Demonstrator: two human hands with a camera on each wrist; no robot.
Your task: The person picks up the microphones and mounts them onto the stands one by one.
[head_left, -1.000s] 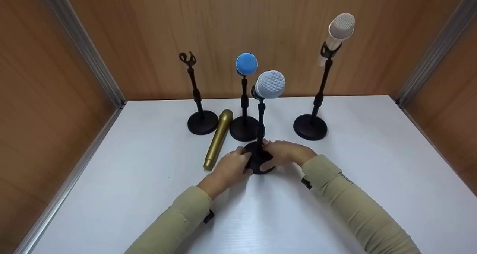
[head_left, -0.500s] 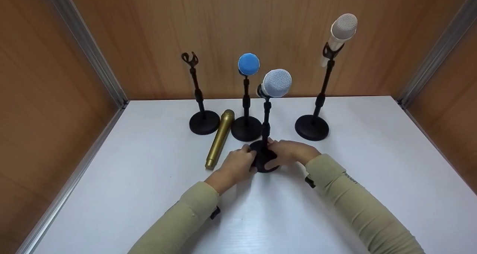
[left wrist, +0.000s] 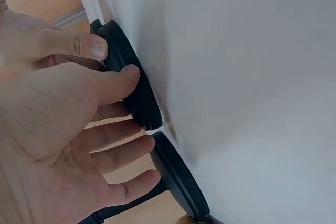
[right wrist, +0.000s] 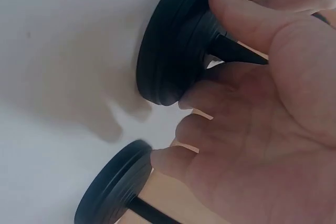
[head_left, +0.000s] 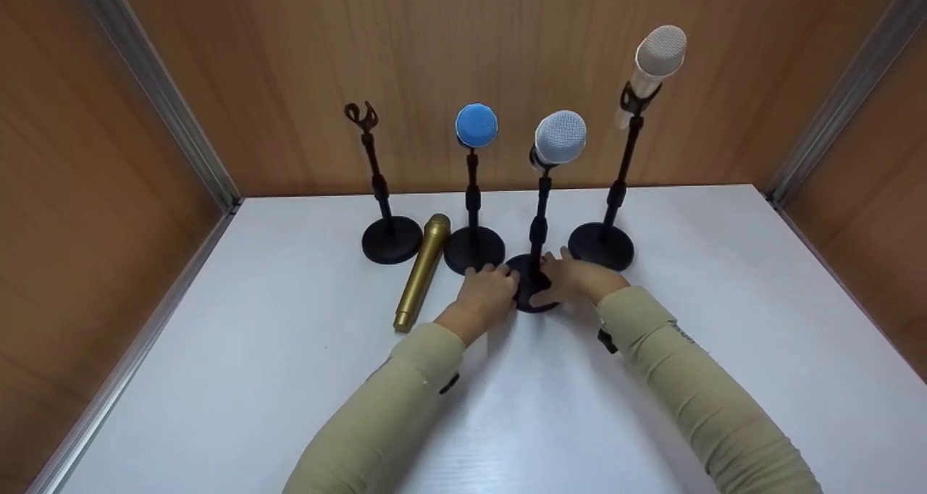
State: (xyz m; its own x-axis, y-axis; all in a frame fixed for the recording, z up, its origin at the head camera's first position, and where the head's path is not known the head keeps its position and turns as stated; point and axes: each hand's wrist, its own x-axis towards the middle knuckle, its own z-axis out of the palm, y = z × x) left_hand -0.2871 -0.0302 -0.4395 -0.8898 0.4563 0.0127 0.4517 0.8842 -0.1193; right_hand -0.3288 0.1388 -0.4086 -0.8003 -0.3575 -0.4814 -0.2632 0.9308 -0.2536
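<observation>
In the head view, a black microphone stand [head_left: 538,229] bears a microphone with a pale grey-blue mesh head [head_left: 560,137]. My left hand [head_left: 484,296] grips the left side of its round base, the thumb on the near rim in the left wrist view. From the right, my right hand [head_left: 577,277] holds the same base [right wrist: 178,40], thumb over its edge and fingers by the pole. The left hand's lower fingers lie close to a neighbouring base [left wrist: 178,174]; whether they touch it, I cannot tell. The right fingertips are near another base [right wrist: 115,182].
Left of the held stand is a stand with a blue-headed microphone [head_left: 476,125]. A gold microphone [head_left: 422,273] lies beside it, next to a bare stand [head_left: 391,240]. A taller stand [head_left: 601,246] at right bears a white microphone [head_left: 660,53]. Wooden panels [head_left: 304,81] enclose the white table [head_left: 253,320].
Both hands have moved the held stand with its microphone right and farther back on the table, between the blue microphone's stand and the white one's. The other things stay in place.
</observation>
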